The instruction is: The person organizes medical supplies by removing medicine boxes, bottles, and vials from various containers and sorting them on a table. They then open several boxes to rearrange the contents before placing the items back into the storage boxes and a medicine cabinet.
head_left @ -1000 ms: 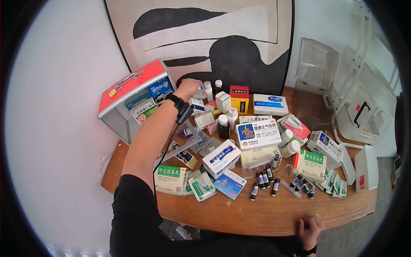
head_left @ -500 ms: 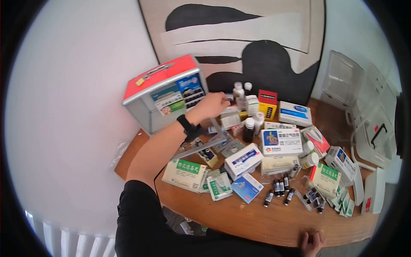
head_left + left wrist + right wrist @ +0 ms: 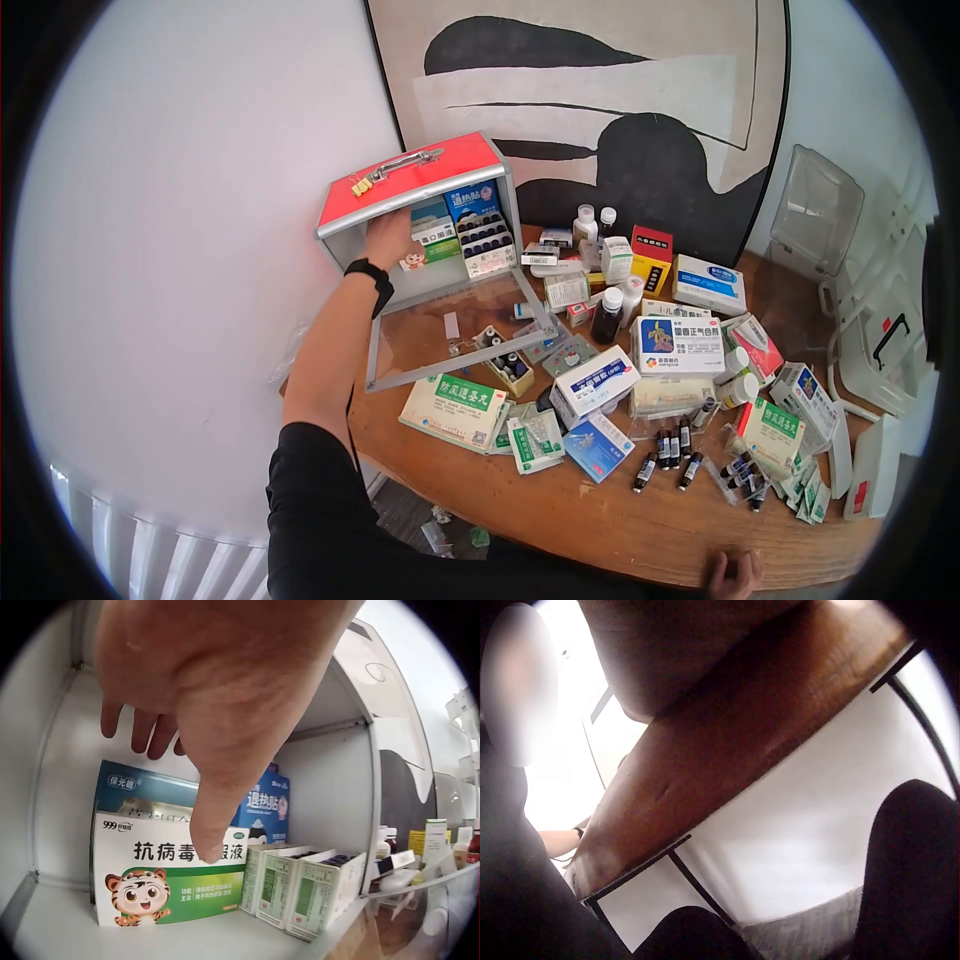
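My left hand (image 3: 388, 236) reaches into the red-topped medicine case (image 3: 425, 172). In the left wrist view the hand (image 3: 217, 690) is empty, its fingertips above the boxes and its thumb overlapping the front of a white-and-green oral liquid box (image 3: 176, 892). A dark teal box (image 3: 142, 787) stands behind that one. To their right are cartons of dark vials (image 3: 307, 889) and a blue box (image 3: 266, 810) of fever patches. My right hand (image 3: 735, 575) rests loosely curled at the table's front edge.
The case's clear framed door (image 3: 460, 330) hangs open over the table (image 3: 560, 510). Medicine boxes (image 3: 680, 345), bottles (image 3: 606, 318), sachets (image 3: 535, 438) and loose vials (image 3: 690, 470) cover the tabletop. Clear plastic bins (image 3: 875, 330) stand at the right.
My left hand has moved from the small boxes and bottles at the back of the table, leftward into the case. The head view has swung left; my right hand stays at the table edge.
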A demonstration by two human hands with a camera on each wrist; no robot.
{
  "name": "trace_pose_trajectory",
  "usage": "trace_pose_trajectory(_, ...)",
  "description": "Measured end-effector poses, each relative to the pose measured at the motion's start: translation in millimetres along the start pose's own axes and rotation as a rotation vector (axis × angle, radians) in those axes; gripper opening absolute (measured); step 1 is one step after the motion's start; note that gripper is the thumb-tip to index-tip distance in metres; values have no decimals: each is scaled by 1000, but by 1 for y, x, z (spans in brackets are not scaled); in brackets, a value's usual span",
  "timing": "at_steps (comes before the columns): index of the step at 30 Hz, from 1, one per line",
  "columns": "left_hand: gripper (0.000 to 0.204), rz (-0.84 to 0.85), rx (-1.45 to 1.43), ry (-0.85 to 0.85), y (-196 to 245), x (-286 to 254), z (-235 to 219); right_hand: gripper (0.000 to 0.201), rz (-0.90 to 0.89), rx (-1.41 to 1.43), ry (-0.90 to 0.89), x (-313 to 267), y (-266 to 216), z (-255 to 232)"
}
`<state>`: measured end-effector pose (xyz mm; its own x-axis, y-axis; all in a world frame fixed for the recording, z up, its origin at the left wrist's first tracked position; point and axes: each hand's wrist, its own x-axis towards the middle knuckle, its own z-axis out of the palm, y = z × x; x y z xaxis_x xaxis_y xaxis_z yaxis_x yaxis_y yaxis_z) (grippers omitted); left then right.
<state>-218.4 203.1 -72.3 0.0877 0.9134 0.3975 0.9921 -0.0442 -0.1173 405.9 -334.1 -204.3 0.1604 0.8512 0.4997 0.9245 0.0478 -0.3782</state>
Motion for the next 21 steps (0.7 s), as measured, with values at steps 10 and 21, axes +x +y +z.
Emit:
trace_pose_trajectory(10, 90, -4, 104, -129, -15, 6, 27, 20, 149, 89, 134, -28, 24, 30)
trace_pose_trajectory(21, 70, 247, 152, 239, 82, -142, -96, 31, 100, -26, -5, -9, 11, 8)
